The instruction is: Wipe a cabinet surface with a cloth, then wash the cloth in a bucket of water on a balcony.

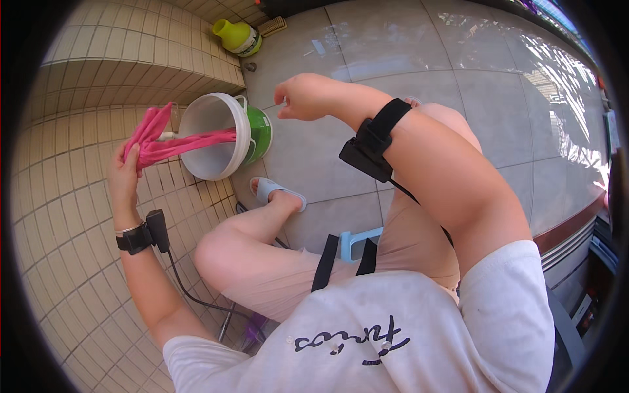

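Observation:
My left hand [124,180] is raised beside the tiled wall and grips the bunched upper end of a pink cloth [171,144]. The cloth hangs stretched from that hand down into a white basin [213,111], which sits in a green bucket [261,134] on the floor. My right hand [303,97] hovers over the grey floor tiles just right of the bucket. Its fingers are curled in loosely and nothing shows in it. Both wrists carry black strapped devices.
A beige tiled wall and step [98,72] close off the left side. A yellow-green bottle [237,36] and a brush [272,26] lie at the far corner near a floor drain [249,66]. My foot in a pale slipper [275,191] rests by the bucket; a blue stool [357,242] is under me.

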### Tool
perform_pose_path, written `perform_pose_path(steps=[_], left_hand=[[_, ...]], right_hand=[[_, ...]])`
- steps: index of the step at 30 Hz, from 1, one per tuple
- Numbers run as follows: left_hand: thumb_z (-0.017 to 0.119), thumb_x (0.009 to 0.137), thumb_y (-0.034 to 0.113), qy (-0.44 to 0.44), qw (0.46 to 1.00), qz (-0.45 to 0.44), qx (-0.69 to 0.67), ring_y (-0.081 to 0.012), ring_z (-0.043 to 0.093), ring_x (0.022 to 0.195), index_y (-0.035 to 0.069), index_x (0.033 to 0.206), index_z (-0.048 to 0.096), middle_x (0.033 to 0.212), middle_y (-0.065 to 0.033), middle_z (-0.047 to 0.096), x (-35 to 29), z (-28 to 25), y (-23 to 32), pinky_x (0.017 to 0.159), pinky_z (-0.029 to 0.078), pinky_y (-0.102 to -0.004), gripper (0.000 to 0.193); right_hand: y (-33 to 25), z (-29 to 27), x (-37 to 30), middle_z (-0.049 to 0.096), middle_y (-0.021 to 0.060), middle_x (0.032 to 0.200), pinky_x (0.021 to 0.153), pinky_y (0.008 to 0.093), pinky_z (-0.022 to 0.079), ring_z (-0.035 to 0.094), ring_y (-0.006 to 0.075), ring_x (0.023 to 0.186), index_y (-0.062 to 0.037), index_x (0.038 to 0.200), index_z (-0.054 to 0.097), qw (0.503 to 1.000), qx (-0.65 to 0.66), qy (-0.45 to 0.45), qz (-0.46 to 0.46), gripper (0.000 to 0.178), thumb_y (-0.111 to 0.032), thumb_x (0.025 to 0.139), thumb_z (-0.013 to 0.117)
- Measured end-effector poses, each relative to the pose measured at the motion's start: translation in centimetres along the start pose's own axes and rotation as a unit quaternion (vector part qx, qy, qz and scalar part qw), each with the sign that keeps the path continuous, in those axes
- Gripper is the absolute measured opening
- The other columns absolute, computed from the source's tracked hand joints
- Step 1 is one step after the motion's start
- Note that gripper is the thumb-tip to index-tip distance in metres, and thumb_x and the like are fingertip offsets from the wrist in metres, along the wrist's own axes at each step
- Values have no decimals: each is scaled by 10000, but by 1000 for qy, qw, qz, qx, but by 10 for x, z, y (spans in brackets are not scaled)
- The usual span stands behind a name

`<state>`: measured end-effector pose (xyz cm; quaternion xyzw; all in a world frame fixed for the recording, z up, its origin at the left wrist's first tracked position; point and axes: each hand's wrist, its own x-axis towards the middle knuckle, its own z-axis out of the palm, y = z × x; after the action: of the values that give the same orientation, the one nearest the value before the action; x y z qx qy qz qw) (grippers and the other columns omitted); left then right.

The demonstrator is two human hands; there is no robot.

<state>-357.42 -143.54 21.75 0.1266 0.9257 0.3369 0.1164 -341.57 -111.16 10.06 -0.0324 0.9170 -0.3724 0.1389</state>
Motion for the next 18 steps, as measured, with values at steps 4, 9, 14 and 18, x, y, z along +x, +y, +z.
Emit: perform_pose_path(steps=[4, 9, 14, 18], left_hand=[[566, 860, 208, 103, 993, 17, -50, -37, 424, 462, 31, 1021, 575, 659, 18, 542, -23, 0, 32, 395, 292, -162, 239], [578, 853, 195, 148, 980, 17, -129, -65, 488, 475, 27, 997, 574, 688, -12, 575, -37, 15, 29, 400, 349, -166, 221], [565, 858, 161, 173, 965, 18, -198, -104, 562, 535, 9, 999, 553, 761, -53, 607, -53, 28, 29, 449, 438, -185, 207], [565, 856, 144, 181, 955, 27, -234, -123, 577, 563, -5, 1002, 541, 798, -69, 609, -75, 42, 52, 481, 464, -197, 210]], right_hand=[[-4, 11, 6, 624, 112, 976, 805, 369, 453, 574, 286, 937, -79, 1046, 586, 999, -24, -14, -28, 356, -312, 777, 596], [-16, 23, 22, 623, 117, 986, 820, 367, 446, 570, 292, 950, -81, 1045, 592, 998, -40, -27, -36, 357, -306, 769, 607], [-32, 46, 34, 577, 151, 1082, 847, 363, 437, 549, 310, 994, -74, 1156, 510, 994, 68, 1, -84, 532, -342, 721, 661], [-53, 76, 44, 539, 176, 1126, 890, 348, 414, 523, 314, 1042, -53, 1237, 426, 981, 155, 26, -118, 705, -359, 670, 714]])
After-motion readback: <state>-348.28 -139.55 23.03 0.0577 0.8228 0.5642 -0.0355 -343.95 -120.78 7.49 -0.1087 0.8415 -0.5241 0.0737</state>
